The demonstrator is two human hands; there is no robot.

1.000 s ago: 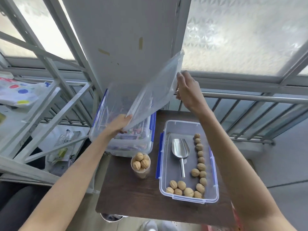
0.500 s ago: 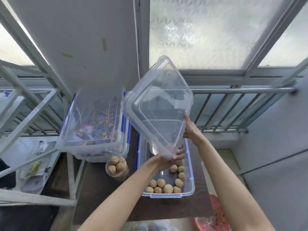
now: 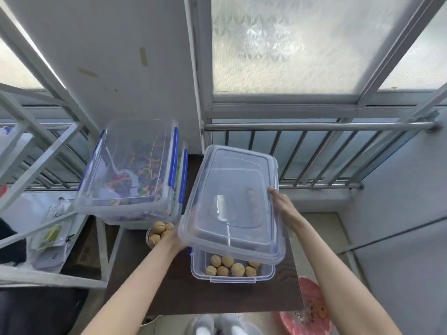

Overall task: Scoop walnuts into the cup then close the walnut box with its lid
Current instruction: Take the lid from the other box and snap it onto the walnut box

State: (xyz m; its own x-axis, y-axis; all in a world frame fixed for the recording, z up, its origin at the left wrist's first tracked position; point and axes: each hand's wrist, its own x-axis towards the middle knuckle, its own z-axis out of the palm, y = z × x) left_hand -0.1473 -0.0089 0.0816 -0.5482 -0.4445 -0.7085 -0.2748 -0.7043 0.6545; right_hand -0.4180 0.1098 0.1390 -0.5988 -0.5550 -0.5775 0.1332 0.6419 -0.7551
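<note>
Fingers of the right hand (image 3: pixel 281 206) press flat along the clear lid's (image 3: pixel 232 204) right edge while the left hand (image 3: pixel 177 238) grips its left rim, holding it tilted just above the walnut box (image 3: pixel 232 274), beside the walnut-filled cup (image 3: pixel 158 232).

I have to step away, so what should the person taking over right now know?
Left hand: grips the clear plastic lid's left edge.
Right hand: holds its right edge.
The lid hovers tilted over the clear walnut box, not seated.
The metal scoop lies inside the box, seen through the lid.
Done: the small clear cup holds walnuts.
Left: lower the lid and press it shut.
</note>
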